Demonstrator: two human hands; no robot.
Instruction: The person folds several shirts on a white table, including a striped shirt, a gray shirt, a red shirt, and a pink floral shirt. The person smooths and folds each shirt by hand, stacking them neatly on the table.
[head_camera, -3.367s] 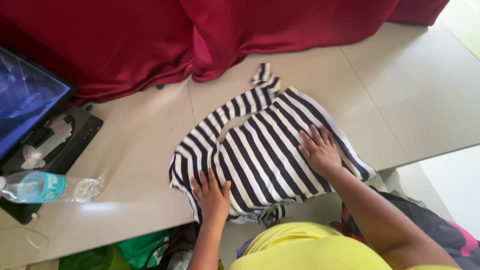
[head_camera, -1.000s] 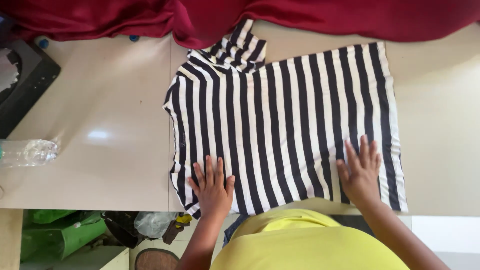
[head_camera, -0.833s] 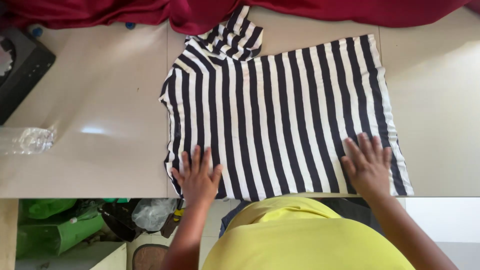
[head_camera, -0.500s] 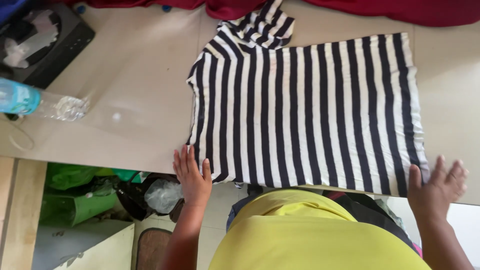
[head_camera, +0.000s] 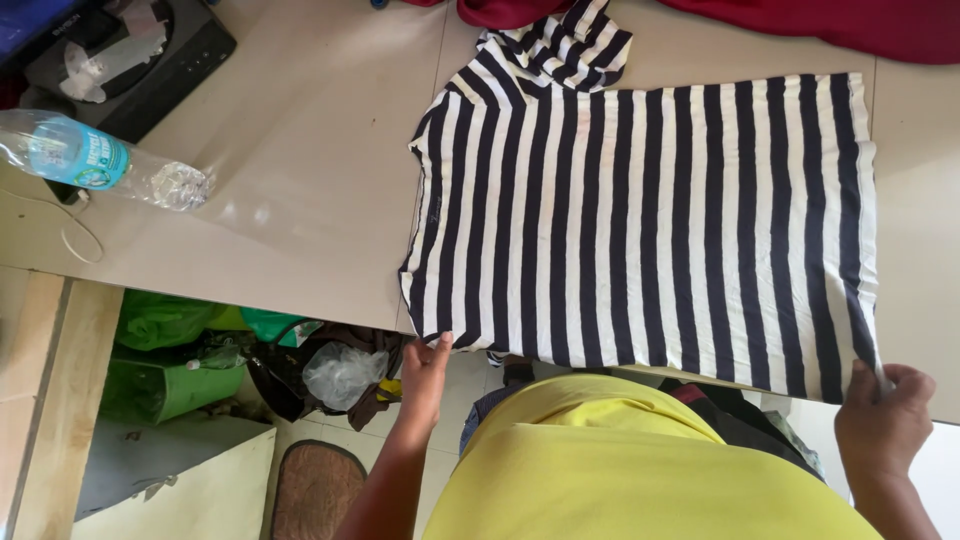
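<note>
**Striped shirt flat, both hands at the near hem**

The navy-and-white striped shirt (head_camera: 650, 220) lies spread across the pale table (head_camera: 300, 200), filling the centre and right of the frame, its body smooth and square. One sleeve is bunched at the top centre, against the red cloth (head_camera: 800, 25). At lower centre, the left hand (head_camera: 427, 365) pinches the near left corner of the hem, fingers closed on the fabric. At lower right, the right hand (head_camera: 885, 405) grips the near right corner, fingers curled tight around it. I'd judge the laying-out finished; no fold shows yet. A plastic bottle (head_camera: 100, 160) lies on its side at upper left, well apart from the shirt.
</note>
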